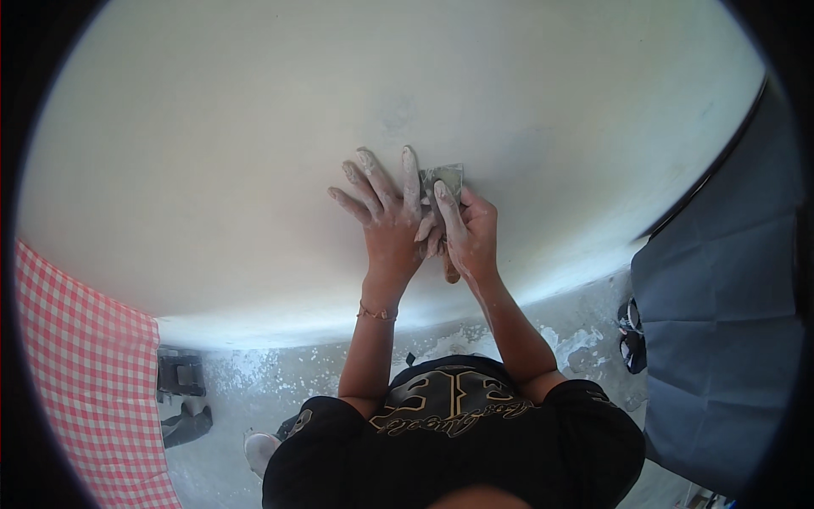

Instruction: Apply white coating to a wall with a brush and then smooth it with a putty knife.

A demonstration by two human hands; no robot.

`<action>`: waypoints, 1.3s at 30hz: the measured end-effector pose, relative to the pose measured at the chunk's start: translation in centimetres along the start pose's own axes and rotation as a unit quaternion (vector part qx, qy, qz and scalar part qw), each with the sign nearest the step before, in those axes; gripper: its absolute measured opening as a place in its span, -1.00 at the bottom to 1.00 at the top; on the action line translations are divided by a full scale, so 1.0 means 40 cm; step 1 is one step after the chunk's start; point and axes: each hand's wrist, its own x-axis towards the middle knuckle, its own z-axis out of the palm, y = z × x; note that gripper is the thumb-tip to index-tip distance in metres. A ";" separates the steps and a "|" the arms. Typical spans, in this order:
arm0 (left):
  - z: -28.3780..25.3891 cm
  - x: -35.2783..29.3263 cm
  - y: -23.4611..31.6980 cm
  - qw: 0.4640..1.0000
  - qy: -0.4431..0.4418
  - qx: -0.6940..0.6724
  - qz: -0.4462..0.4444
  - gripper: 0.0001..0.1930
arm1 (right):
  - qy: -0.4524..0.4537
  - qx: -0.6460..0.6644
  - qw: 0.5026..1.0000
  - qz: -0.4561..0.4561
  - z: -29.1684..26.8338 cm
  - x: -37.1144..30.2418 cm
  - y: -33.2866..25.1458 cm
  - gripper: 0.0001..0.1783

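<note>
Both my hands are up against a large pale wall (254, 153). My left hand (387, 199) lies on it with the fingers spread, their tips coated in whitish paste; its thumb is near the tool in my other hand. My right hand (471, 227) is closed around a putty knife (453, 175) with a flat grey blade and a brownish handle (451, 270). Its index finger or thumb presses along the blade, and the blade is smeared with paste. The rest of the grip is partly hidden by the fingers. A darker smudge (395, 112) shows on the wall above my left hand.
A red-and-white checked cloth (89, 365) hangs at the left, and a dark grey cloth (721, 339) at the right. White splashes mark the grey floor (246, 390). Dark shoes (632, 335) stand by the grey cloth; a dark boxy object (181, 373) is near the checked cloth.
</note>
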 end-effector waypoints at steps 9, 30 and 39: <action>0.001 0.001 -0.009 0.996 -0.010 0.076 0.050 -0.13 | -0.019 -0.007 1.000 -0.023 0.031 0.033 -0.062 -0.74; 0.016 -0.004 -0.004 1.000 0.006 0.006 -0.002 -0.15 | -0.026 -0.024 0.999 -0.015 0.003 0.027 -0.033 -0.73; 0.013 -0.003 -0.010 0.998 0.015 0.054 0.015 -0.13 | -0.011 -0.025 1.000 -0.012 0.012 0.010 -0.008 -0.66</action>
